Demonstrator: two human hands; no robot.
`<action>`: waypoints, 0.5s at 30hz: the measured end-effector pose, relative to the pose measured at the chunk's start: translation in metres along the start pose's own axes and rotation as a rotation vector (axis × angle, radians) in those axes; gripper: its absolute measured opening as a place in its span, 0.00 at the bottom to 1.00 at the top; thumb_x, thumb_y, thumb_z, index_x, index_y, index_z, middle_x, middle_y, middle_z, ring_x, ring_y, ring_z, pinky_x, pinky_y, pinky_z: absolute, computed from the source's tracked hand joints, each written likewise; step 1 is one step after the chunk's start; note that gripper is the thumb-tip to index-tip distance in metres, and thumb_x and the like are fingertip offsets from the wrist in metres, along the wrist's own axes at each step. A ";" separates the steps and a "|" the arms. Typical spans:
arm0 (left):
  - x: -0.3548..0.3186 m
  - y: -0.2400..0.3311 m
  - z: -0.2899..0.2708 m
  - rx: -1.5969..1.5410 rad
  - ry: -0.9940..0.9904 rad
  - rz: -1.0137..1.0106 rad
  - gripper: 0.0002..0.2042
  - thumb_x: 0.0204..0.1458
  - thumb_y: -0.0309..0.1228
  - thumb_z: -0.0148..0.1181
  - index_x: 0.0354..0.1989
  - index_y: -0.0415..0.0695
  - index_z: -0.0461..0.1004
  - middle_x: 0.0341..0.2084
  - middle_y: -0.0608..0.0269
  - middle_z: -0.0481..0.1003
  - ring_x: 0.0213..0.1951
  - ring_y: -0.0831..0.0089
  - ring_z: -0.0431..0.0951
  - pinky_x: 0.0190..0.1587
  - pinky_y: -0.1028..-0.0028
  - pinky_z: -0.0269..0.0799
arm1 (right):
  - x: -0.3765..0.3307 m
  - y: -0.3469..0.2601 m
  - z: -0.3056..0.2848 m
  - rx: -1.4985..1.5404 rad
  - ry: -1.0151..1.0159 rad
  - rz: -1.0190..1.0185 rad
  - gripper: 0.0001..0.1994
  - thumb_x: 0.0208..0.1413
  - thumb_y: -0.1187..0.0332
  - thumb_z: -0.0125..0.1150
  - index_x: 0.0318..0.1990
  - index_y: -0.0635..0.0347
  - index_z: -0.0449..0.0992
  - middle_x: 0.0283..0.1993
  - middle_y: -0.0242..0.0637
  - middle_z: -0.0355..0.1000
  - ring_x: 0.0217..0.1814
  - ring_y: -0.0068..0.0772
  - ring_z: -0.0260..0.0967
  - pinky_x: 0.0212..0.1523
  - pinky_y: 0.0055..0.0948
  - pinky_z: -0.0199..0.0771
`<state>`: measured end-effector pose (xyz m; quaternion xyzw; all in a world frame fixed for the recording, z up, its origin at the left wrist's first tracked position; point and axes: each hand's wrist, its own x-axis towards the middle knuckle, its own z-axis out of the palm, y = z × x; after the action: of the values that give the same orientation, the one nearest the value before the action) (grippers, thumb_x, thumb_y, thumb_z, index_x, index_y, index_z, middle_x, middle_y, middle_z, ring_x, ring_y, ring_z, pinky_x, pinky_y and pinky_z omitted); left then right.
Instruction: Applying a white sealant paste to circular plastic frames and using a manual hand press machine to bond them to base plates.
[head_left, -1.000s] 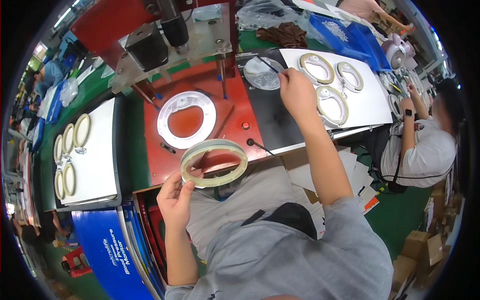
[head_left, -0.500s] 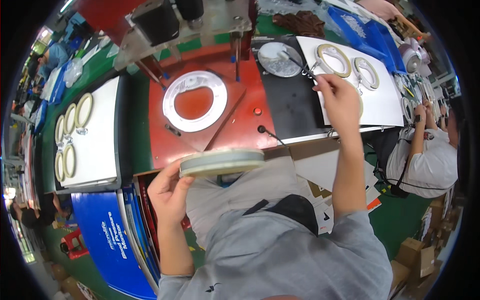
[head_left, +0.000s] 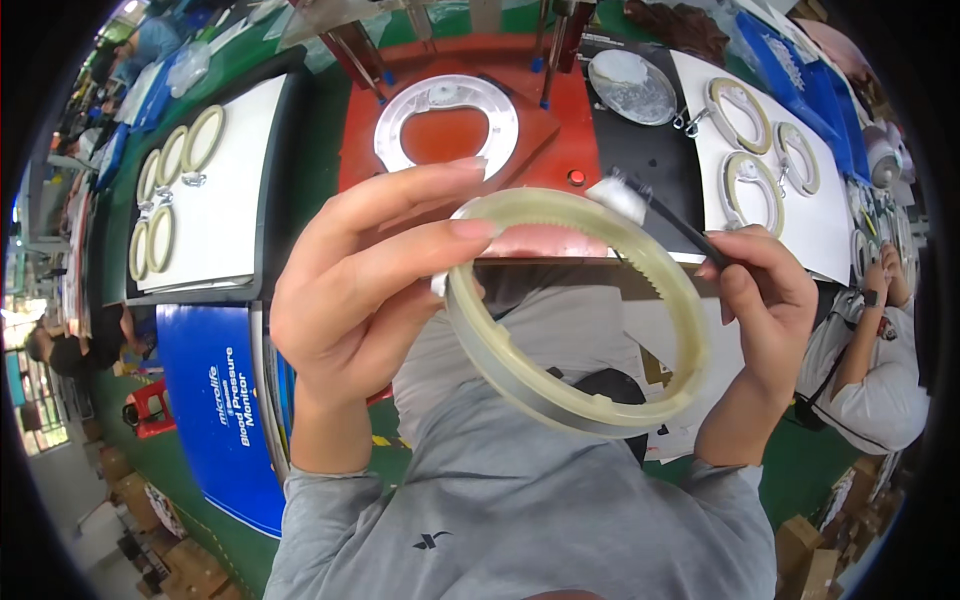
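My left hand (head_left: 350, 290) grips a pale yellow ring (head_left: 530, 393) by its left side, fingers over the rim and thumb hidden beneath. The ring is tilted toward me; small teeth line part of its inner wall, and a grey band runs round the outside. Pinched in my right hand (head_left: 765, 300) is a black-handled brush (head_left: 687, 228). Its tip carries a white paste-like lump and lies at the ring's far right rim; whether they touch I cannot tell. Behind, a round dish (head_left: 640, 103) holds more of the white paste.
A white ring (head_left: 386, 130) lies on the red base (head_left: 570, 135) of a press with metal posts. Several yellow rings rest on a white board (head_left: 235, 150) at left, others on a white sheet (head_left: 822, 235) at right. A blue box (head_left: 205, 400) stands left; a person sits at far right.
The ring has risen closer to me and turned from edge-on to show its opening. My right hand has brought the brush from the dish back to the ring. The view has shifted.
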<state>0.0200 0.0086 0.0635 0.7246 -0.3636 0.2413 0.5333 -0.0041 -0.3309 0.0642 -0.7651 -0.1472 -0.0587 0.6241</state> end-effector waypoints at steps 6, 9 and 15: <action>-0.010 -0.004 0.004 -0.022 0.018 -0.030 0.21 0.44 0.11 0.61 0.50 0.32 0.83 0.55 0.33 0.77 0.55 0.48 0.83 0.56 0.61 0.82 | 0.014 -0.019 0.009 -0.242 -0.104 -0.201 0.14 0.54 0.82 0.68 0.49 0.69 0.85 0.37 0.40 0.78 0.36 0.26 0.73 0.31 0.22 0.66; -0.017 -0.002 0.004 -0.035 0.053 -0.054 0.20 0.45 0.12 0.61 0.50 0.31 0.82 0.55 0.33 0.76 0.55 0.48 0.83 0.55 0.61 0.82 | 0.025 -0.022 0.021 -0.338 -0.177 -0.288 0.13 0.55 0.83 0.66 0.48 0.71 0.85 0.38 0.41 0.78 0.38 0.30 0.73 0.34 0.24 0.67; -0.025 -0.006 -0.009 -0.079 0.062 -0.010 0.17 0.53 0.13 0.57 0.52 0.28 0.80 0.56 0.30 0.75 0.53 0.49 0.83 0.49 0.67 0.84 | 0.026 -0.050 0.027 -0.547 -0.213 -0.315 0.13 0.55 0.84 0.64 0.48 0.74 0.83 0.38 0.43 0.77 0.40 0.35 0.75 0.41 0.25 0.72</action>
<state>0.0095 0.0253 0.0439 0.6970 -0.3527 0.2466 0.5737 0.0029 -0.2918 0.1121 -0.8739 -0.3069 -0.1116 0.3600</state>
